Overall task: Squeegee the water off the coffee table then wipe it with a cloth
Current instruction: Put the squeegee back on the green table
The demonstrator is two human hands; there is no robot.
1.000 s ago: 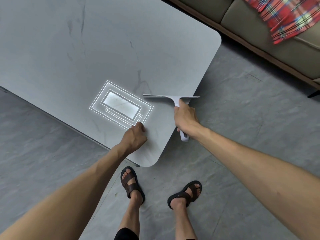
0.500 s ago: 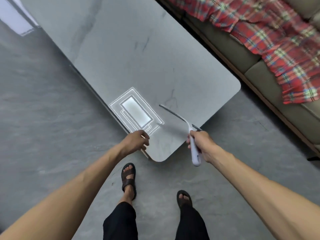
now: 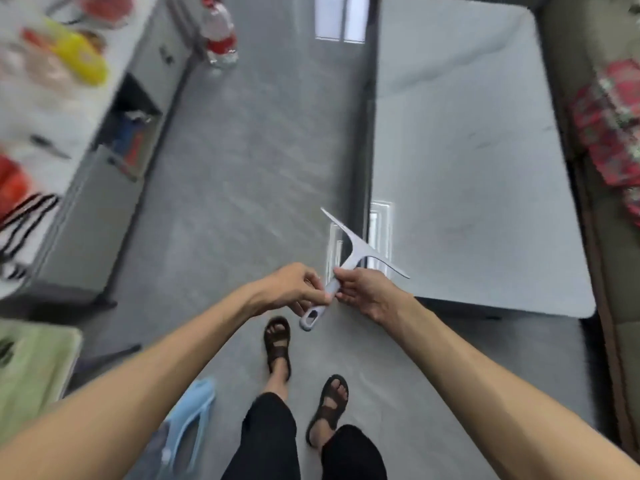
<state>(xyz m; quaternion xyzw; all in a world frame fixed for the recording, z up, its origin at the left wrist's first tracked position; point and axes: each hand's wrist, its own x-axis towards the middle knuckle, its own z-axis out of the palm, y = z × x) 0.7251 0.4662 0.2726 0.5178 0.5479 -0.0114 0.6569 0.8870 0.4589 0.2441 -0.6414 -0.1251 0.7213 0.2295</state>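
Far left, a blurred counter [image 3: 69, 109] carries indistinct coloured items; a light blue cloth-like item [image 3: 187, 420] lies on the floor at near left, too smeared to confirm as the wiping cloth. Centre: both hands meet on the squeegee [image 3: 349, 258], held in the air above the floor, just left of the coffee table [image 3: 485, 150]. The left hand [image 3: 294, 289] pinches the grey handle at mid-length with its fingertips; the right hand [image 3: 367, 292] grips the neck just below the white blade, which angles up toward the table's near-left edge without touching it. Judged step: a hand-to-hand transfer or regrip of the tool, squeegeeing apparently finished or paused. To do it well, the person should keep one hand closed on the handle until the other has full hold, and keep the blade tilted down and away so that any drips fall on the floor, not the tabletop. No standing water is discernible on the tabletop; motion blur limits that check. At right, a red plaid blanket [image 3: 613, 126] lies on the sofa.
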